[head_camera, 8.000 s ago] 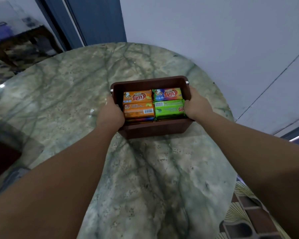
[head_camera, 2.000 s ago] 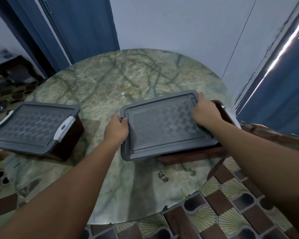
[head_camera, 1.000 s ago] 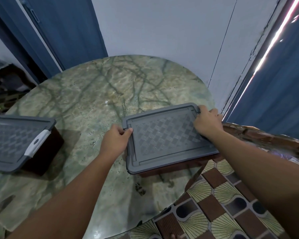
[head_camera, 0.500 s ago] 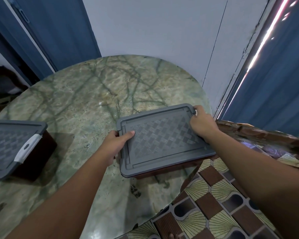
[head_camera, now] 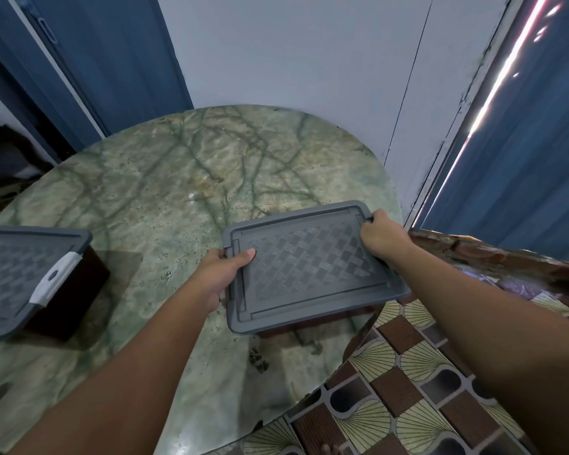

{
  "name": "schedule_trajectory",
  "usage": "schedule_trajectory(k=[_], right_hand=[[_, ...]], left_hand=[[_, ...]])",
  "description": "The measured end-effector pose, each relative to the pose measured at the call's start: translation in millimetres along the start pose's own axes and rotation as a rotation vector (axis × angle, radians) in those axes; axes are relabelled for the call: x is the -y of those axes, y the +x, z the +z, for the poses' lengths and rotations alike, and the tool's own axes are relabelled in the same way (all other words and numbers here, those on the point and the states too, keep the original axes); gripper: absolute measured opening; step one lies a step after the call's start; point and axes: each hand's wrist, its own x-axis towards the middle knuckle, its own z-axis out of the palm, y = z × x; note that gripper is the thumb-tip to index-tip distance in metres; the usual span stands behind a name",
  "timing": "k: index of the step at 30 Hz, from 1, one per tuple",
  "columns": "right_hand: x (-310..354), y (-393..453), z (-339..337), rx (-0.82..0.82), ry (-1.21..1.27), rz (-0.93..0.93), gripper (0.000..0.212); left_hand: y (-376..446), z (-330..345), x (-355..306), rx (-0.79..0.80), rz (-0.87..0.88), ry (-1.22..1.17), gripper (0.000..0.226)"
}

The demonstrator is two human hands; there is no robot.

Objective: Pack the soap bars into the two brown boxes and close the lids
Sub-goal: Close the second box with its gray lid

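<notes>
Near the table's right edge, the grey lid [head_camera: 312, 266] lies over its brown box [head_camera: 309, 323]; it looks light, stiff plastic, best held by its short ends. Left hand [head_camera: 216, 274] grips one end, thumb on top; right hand [head_camera: 380, 236] curls over the far corner. A second lidded box [head_camera: 30, 277] sits well apart on the marble table [head_camera: 165, 178].

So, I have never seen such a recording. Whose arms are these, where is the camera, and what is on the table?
There is no machine here: a person wears a camera on the head, looking down at their own arms. The left hand and the right hand grip opposite ends of a grey lid, which sits on a brown box near the edge of a round marble table. At the left stands a second box, covered by its own lid with a white clip.
</notes>
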Motion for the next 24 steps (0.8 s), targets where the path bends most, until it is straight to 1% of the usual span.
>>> schedule_trajectory(k=[4, 8, 11, 12, 14, 15, 17, 19, 20, 21, 22, 24], right_hand=[[7, -2, 6, -0.002, -0.024, -0.014, 0.028], [21, -8, 19, 0.004, -0.025, -0.058, 0.026], [36, -13, 37, 0.044, 0.019, -0.085, 0.025], [42, -15, 45, 0.057, 0.029, -0.096, 0.026], [53, -17, 56, 0.072, 0.032, -0.113, 0.030], [58, -18, 62, 0.075, 0.024, -0.124, 0.033], [68, -21, 71, 0.079, 0.006, -0.156, 0.032], [72, -23, 78, 0.065, 0.016, -0.188, 0.027], [73, -24, 82, 0.058, 0.032, -0.200, 0.025], [72, -23, 82, 0.049, 0.052, -0.205, 0.025], [71, -23, 82, 0.042, 0.071, -0.211, 0.026], [71, -23, 83, 0.044, 0.093, -0.221, 0.029]], left_hand=[[-6, -7, 0, -0.014, -0.016, -0.032, 0.058], [-4, -33, 2, -0.040, -0.019, -0.010, 0.062], [-5, -57, 7, -0.084, -0.016, 0.003, 0.067], [-5, -66, 9, -0.107, -0.017, 0.009, 0.064], [-8, -78, 10, -0.150, -0.022, 0.015, 0.049], [-9, -86, 11, -0.173, -0.020, 0.010, 0.044], [-11, -101, 13, -0.211, -0.021, -0.008, 0.050], [-15, -114, 17, -0.222, -0.026, -0.045, 0.065], [-15, -121, 20, -0.221, -0.036, -0.055, 0.068], [-18, -122, 20, -0.207, -0.049, -0.069, 0.065], [-20, -126, 22, -0.192, -0.068, -0.099, 0.055], [-26, -138, 21, -0.110, -0.140, -0.212, 0.024]])
